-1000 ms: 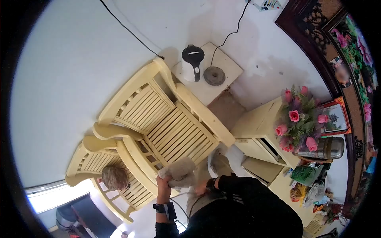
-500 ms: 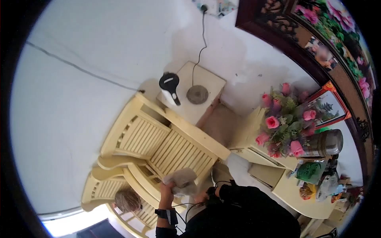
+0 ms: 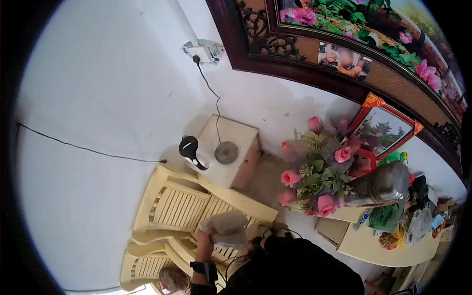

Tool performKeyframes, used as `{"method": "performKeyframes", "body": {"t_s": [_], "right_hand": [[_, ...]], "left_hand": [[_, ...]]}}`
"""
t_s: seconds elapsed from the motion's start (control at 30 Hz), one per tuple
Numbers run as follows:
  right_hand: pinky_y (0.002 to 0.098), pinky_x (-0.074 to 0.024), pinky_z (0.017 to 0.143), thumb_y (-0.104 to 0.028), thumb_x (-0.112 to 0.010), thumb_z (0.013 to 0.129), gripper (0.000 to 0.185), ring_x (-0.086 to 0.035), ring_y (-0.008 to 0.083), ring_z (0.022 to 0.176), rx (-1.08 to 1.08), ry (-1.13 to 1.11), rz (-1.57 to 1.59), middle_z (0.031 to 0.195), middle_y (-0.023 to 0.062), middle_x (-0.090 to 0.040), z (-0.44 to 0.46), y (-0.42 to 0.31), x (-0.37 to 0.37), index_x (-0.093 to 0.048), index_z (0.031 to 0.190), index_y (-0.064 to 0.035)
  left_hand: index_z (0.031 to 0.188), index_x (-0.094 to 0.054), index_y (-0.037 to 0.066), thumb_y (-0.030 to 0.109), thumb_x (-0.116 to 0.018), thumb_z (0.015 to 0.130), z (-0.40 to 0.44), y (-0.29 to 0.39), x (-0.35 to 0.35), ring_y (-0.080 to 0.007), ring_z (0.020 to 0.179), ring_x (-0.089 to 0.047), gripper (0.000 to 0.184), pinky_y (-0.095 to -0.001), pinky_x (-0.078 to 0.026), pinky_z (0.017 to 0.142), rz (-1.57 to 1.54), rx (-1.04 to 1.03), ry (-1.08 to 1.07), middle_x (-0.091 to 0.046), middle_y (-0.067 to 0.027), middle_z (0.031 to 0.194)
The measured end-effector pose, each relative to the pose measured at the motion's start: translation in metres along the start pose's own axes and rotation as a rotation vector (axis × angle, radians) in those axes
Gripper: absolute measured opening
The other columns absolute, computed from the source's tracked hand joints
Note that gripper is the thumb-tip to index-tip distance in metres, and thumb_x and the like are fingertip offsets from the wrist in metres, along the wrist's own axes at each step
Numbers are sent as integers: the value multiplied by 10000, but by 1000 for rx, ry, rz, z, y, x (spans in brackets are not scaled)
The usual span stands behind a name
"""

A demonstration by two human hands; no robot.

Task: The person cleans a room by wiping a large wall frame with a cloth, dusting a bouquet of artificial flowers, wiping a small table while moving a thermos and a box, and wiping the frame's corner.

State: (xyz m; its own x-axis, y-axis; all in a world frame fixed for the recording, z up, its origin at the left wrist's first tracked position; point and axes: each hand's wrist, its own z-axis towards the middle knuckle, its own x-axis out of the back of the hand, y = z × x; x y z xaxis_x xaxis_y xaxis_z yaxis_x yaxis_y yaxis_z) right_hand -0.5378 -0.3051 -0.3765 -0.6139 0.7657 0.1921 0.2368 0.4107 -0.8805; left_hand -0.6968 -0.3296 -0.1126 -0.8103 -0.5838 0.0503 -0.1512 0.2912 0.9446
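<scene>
One grey cloth, held by one hand above two slatted chairs

One grey cloth [image 3: 226, 227] was gripped in the left hand [image 3: 205, 238], fingers closed around its near edge. It overlapped the nearer of two pale yellow chairs [image 3: 182, 208] in the view; whether cloth and wood touched could not be told. The right hand [image 3: 252, 247] was largely hidden beside a black sleeve, so its state could not be told.

On one low stand [image 3: 246, 129] were one white kettle with a black handle [image 3: 190, 150] and, just beside it, one round plate [image 3: 226, 153]. One cord [image 3: 217, 105] ran from the plate to one wall socket [image 3: 200, 52]; a second cord [image 3: 88, 150] ran along the wall. At least six pink roses [image 3: 342, 155] stood near one steel flask [image 3: 381, 183] and one red-cornered picture [image 3: 383, 129]. One green bag [image 3: 384, 217] lay on the desk [image 3: 388, 256].

Compared with a second earlier, the camera had turned: the socket and the dark wall frame [image 3: 295, 73] showed more fully, and the stand and chairs sat lower in view. The left hand had kept its grip.
</scene>
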Motion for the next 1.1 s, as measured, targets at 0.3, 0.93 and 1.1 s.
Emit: {"method": "performKeyframes", "body": {"t_s": [0.3,0.93,1.1], "right_hand": [[368,-351,594,-400,-494,799,414,-418,227,583,90,14,-46,625,125,-464,-7,-16,31,-510,730,8],[327,-382,688,-531,-502,777,523,-487,206,670,270,215,288,679,89,-526,-73,-106,46,-572,781,-13],[281,-380,660,-515,-471,818,481,-472,148,666,366,23,631,688,15,-528,-89,-85,54,-586,778,-50]], "left_hand": [[955,-560,-7,31,-505,630,31,86,-9,-201,782,-557,332,-292,-446,706,-111,27,199,-583,-59,861],[977,-511,-3,-12,-523,604,39,111,-15,-220,877,-524,374,-316,-430,777,-91,-49,213,-544,-82,910],[988,-519,-14,20,-529,607,15,85,26,-209,845,-536,384,-292,-436,753,-92,-115,338,-555,-80,917]]}}
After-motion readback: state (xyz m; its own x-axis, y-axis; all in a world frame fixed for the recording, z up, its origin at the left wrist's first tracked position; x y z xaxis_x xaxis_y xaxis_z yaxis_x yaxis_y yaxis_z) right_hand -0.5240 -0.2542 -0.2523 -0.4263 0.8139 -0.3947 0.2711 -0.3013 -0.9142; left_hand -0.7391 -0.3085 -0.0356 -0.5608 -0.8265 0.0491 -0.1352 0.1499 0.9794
